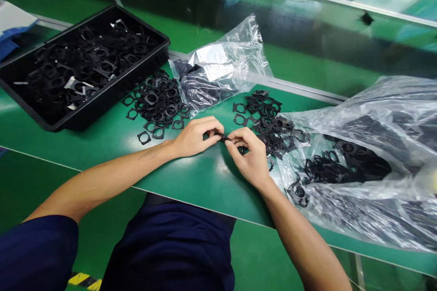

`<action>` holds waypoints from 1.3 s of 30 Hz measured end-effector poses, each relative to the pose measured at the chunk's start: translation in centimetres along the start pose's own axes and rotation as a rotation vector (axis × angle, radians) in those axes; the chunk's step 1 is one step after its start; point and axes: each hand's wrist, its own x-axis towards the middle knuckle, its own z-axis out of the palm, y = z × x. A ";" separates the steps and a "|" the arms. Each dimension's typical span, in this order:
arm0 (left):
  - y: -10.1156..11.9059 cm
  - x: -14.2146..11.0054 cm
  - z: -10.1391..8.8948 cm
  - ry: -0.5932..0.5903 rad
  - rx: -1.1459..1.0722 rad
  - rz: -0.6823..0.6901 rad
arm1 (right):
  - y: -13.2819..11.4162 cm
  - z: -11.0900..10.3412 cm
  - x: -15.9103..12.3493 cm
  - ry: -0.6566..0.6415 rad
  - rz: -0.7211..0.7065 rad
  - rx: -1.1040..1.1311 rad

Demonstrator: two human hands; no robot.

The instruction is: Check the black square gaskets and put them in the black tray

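A small black plastic piece (221,136) is shown pinched between the left hand (194,137) and the right hand (247,157), the fingers of both being closed on it above a green-topped table (205,186); its shape is largely hidden by the fingers and cannot be told with certainty. A heap of flat black square plastic frames (157,104) lies just beyond the left hand, and a second heap of black frames (269,122) lies just beyond the right hand. A black rectangular plastic tray (143,25), filled with similar frames, is placed at far left. A clear polythene bag of black parts (218,72) lies between the two heaps, at their far side. A larger clear polythene bag (344,118), also holding black frames, lies at right, touching the second heap.
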 end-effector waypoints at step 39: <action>0.5 0.1 0.1 0.143 -0.103 0.087 | -0.1 -0.7 0.4 0.097 -0.113 -0.025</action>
